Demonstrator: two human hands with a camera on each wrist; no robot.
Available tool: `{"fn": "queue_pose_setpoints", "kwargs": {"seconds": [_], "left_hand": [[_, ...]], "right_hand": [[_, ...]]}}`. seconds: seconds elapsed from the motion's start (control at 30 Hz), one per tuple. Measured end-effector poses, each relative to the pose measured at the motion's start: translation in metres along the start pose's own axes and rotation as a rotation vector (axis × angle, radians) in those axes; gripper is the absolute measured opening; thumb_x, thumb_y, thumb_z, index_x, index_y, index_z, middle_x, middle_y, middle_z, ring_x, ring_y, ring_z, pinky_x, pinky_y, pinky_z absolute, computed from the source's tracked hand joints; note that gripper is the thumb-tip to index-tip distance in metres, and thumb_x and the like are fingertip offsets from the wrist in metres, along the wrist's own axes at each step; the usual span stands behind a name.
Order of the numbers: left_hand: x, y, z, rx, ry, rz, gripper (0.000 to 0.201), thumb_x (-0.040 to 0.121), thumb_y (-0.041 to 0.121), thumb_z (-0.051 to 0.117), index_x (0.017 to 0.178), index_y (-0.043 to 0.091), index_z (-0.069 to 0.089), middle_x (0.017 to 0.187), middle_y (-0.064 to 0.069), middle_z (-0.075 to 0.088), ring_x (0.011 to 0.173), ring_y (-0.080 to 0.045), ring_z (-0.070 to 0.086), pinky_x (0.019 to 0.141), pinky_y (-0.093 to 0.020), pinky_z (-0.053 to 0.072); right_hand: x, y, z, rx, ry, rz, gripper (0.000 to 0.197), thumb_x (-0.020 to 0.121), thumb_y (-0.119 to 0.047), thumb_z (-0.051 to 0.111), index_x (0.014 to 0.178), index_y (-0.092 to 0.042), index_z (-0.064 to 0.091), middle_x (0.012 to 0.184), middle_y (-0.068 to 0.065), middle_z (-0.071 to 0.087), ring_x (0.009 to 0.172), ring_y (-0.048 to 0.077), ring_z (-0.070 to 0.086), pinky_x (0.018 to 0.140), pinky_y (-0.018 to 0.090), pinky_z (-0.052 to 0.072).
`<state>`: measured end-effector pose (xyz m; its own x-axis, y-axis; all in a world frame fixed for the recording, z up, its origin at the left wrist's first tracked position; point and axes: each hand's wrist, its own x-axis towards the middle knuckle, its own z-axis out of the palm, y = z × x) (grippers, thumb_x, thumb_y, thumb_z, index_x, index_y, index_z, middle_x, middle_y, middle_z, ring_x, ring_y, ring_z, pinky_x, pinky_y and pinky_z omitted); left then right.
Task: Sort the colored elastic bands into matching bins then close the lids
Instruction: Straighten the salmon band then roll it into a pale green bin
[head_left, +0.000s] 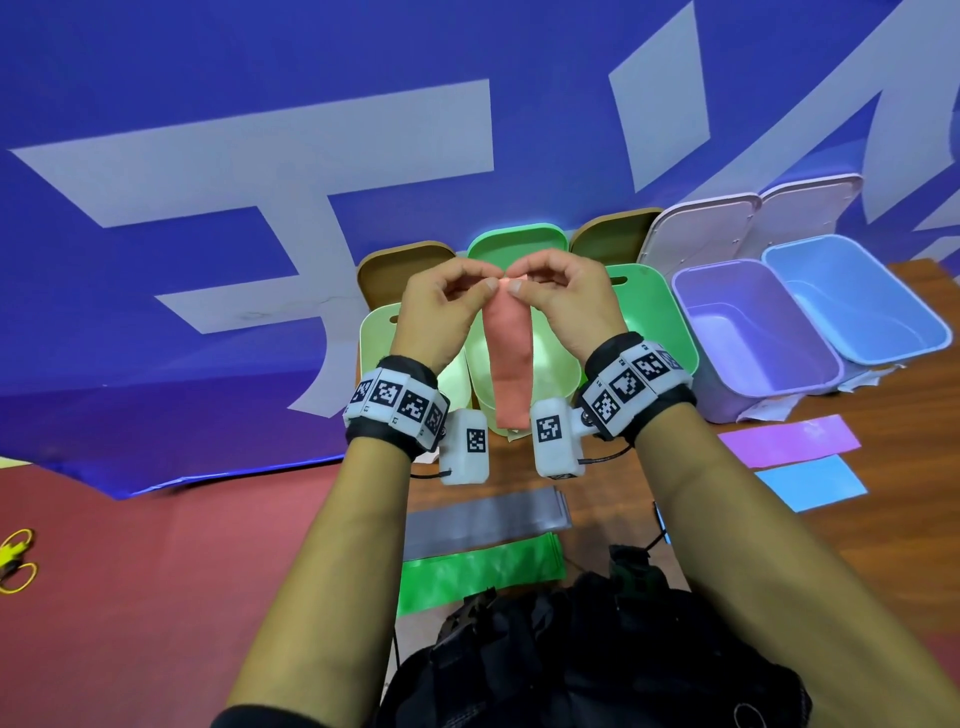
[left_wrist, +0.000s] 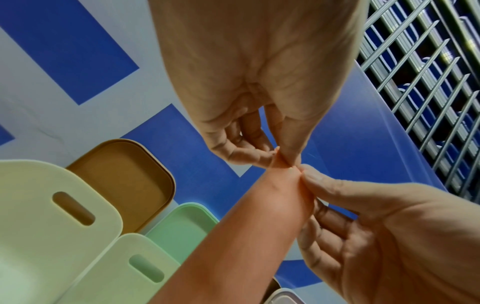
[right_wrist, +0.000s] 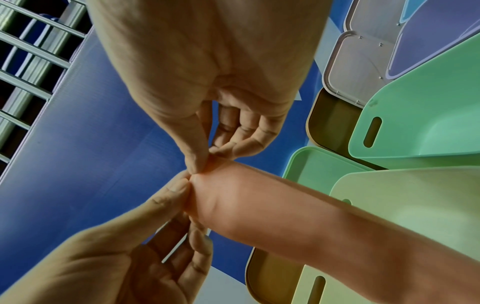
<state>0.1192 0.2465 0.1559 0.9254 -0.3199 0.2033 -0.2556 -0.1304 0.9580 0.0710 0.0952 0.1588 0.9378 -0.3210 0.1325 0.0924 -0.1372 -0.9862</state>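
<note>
Open bins (head_left: 524, 364) below, raised lids (head_left: 517, 241) behind.

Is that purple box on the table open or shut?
Open. The purple bin shows its bare inside from the head view, and its pale lid stands propped up behind it rather than covering it.

Setting: we take this for a staged recording or demo space, not a home. Evidence: large blue banner (head_left: 218, 171) with white lettering as backdrop; wooden table (head_left: 904, 415) on red floor (head_left: 156, 597); tagged wristbands (head_left: 397, 408) with cameras; metal grille (left_wrist: 428, 82) behind the banner.
</note>
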Motion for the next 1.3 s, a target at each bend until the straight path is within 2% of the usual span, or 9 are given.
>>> {"fn": "queue_pose_setpoints", "kwargs": {"seconds": [0.1,0.17,0.4,0.57,0.8,1.0,1.13,1.3], "left_hand": [[-0.0029,-0.0020,-0.0006,0.006,0.004,-0.018,0.012,0.090,0.003,0.065,0.097,0.007,0.074,0.088,0.001,0.071,0.079,-0.001,0.063,0.075,-0.015,0.046],[-0.0043,-0.0021,-0.0007,-0.006,-0.008,-0.032,0.011,0.088,0.005,0.069,0.096,0.011,0.074,0.089,0.001,0.072,0.082,-0.004,0.064,0.079,-0.018,0.049],[-0.0060,-0.0027,0.0001,0.043,0.010,-0.021,0.014,0.083,0.005,0.073,0.094,0.014,0.075,0.089,0.001,0.072,0.082,-0.009,0.063,0.080,-0.022,0.051],[-0.0067,-0.0018,0.0014,0.060,0.022,-0.016,0.011,0.084,0.007,0.073,0.094,0.011,0.076,0.091,-0.004,0.074,0.084,-0.012,0.066,0.082,-0.026,0.054],[-0.0073,0.0019,0.0040,0.086,0.040,0.001,0.009,0.087,0.007,0.071,0.095,0.006,0.075,0.089,-0.004,0.073,0.082,-0.008,0.065,0.078,-0.018,0.051],[-0.0080,-0.0001,0.0043,0.106,0.021,0.019,0.007,0.089,0.010,0.068,0.093,0.009,0.075,0.088,-0.001,0.072,0.081,-0.004,0.064,0.078,-0.015,0.048],[-0.0074,-0.0021,0.0053,0.123,0.001,0.009,0.007,0.092,0.011,0.065,0.090,0.013,0.072,0.083,0.004,0.069,0.075,0.002,0.060,0.074,-0.013,0.045],[-0.0049,-0.0031,0.0081,0.148,-0.010,-0.014,0.010,0.094,0.011,0.061,0.088,0.013,0.069,0.074,0.011,0.061,0.063,0.007,0.053,0.065,-0.011,0.040]], "right_hand": [[-0.0004,0.0010,-0.0001,-0.009,0.005,0.028,0.012,0.083,-0.002,0.074,0.094,-0.005,0.073,0.080,-0.005,0.066,0.076,0.006,0.058,0.077,0.015,0.050],[-0.0014,0.0009,-0.0004,0.001,0.005,0.040,0.013,0.083,-0.001,0.074,0.095,-0.005,0.073,0.079,-0.004,0.066,0.075,0.005,0.058,0.076,0.015,0.050],[-0.0044,0.0018,-0.0007,0.025,-0.002,0.035,0.019,0.080,0.002,0.075,0.098,-0.004,0.073,0.084,0.002,0.068,0.082,0.011,0.063,0.081,0.021,0.054],[-0.0054,0.0010,-0.0024,-0.014,0.003,0.007,0.016,0.082,0.003,0.072,0.095,-0.005,0.074,0.080,-0.004,0.068,0.071,-0.004,0.061,0.073,0.012,0.049],[-0.0044,0.0050,-0.0028,-0.064,0.020,-0.004,0.009,0.083,-0.004,0.074,0.092,-0.007,0.074,0.084,0.001,0.069,0.074,0.003,0.060,0.074,0.015,0.051],[-0.0042,0.0090,-0.0051,-0.120,0.034,-0.003,0.003,0.084,-0.015,0.076,0.087,-0.015,0.075,0.083,-0.003,0.071,0.080,0.009,0.064,0.081,0.027,0.055],[-0.0046,0.0087,-0.0051,-0.135,0.035,0.003,0.002,0.086,-0.016,0.074,0.087,-0.016,0.074,0.085,-0.003,0.071,0.082,0.010,0.064,0.082,0.027,0.055],[-0.0049,0.0070,-0.0020,-0.110,0.018,0.005,0.003,0.087,-0.012,0.072,0.090,-0.012,0.072,0.084,-0.003,0.068,0.081,0.009,0.061,0.081,0.026,0.054]]}}
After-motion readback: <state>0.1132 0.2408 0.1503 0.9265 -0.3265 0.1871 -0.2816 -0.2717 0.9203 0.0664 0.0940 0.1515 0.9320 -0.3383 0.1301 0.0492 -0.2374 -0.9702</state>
